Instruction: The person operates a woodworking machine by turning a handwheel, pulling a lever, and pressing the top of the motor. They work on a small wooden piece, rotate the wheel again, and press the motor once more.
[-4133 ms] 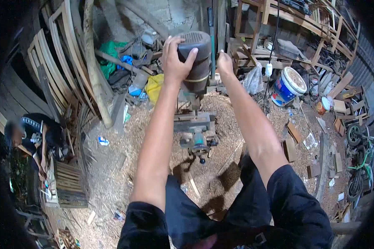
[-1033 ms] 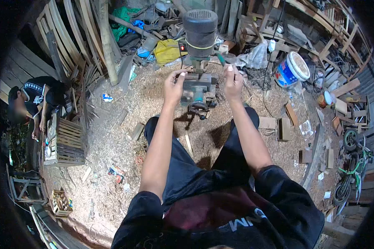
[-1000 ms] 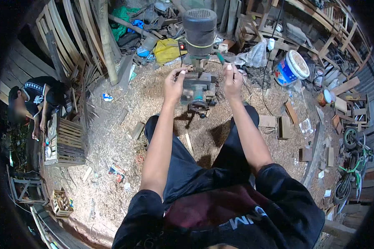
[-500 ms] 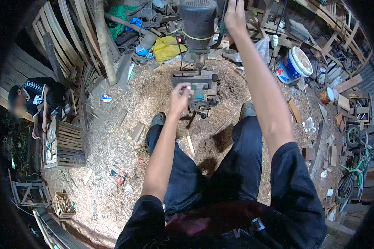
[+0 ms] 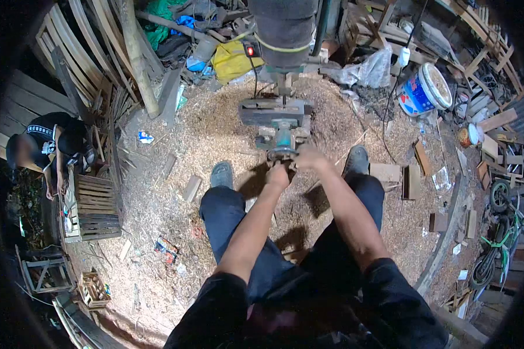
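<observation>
Handwheel (image 5: 279,153) in front of the vise (image 5: 265,116) could pinch left hand (image 5: 278,176) or right hand (image 5: 311,158), bunched there, grips indiscernible, should either slip.

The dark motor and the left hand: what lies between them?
In the head view, from the motor down to the left hand: the spindle, the grey vise, its teal part, then a partly hidden handwheel.

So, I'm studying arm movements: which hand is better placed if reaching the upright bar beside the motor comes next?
Likely the right hand: it's nearer the bar; the left hand is lower and farther left.
</observation>
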`<action>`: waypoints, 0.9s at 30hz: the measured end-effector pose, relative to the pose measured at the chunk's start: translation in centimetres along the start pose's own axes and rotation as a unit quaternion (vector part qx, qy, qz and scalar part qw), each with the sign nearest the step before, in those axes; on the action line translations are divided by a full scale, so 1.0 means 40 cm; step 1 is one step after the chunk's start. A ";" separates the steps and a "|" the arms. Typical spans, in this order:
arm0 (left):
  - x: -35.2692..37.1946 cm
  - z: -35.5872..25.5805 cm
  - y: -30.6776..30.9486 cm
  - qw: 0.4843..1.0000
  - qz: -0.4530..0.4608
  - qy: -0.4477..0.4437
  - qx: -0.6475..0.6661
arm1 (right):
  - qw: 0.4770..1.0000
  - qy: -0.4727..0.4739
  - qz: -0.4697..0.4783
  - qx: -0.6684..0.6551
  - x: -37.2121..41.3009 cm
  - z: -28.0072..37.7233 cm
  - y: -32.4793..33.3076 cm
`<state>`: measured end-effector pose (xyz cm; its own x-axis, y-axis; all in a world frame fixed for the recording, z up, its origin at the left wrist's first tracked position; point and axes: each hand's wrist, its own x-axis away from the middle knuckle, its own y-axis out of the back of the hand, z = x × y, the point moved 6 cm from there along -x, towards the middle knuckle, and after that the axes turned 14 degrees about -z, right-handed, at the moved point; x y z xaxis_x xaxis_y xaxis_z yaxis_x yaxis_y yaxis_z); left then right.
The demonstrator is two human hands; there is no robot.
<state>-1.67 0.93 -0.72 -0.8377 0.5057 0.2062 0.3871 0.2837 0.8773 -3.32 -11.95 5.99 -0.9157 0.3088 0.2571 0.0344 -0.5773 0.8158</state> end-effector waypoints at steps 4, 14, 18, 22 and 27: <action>-0.023 0.053 -0.129 1.000 0.000 0.014 0.028 | 0.992 0.025 -0.123 0.023 0.002 0.039 -0.042; 0.001 0.073 -0.108 0.995 -0.073 -0.066 0.001 | 0.987 0.066 -0.147 0.006 0.033 -0.057 0.002; 0.055 0.071 0.020 0.986 -0.152 -0.047 0.058 | 0.992 0.078 -0.079 0.068 0.044 -0.077 -0.013; 0.051 0.074 0.013 0.991 -0.125 -0.046 -0.016 | 0.992 0.081 -0.101 0.015 0.044 -0.078 0.024; 0.061 0.084 0.042 0.988 -0.148 -0.036 0.022 | 0.990 0.070 -0.113 0.040 0.030 -0.085 0.003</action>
<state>-1.77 5.37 -0.22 -0.8875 0.4520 -0.0897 0.1472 0.4626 0.8743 -5.77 -14.23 4.65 -0.9502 0.3116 -0.0066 -0.1509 -0.4415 0.8845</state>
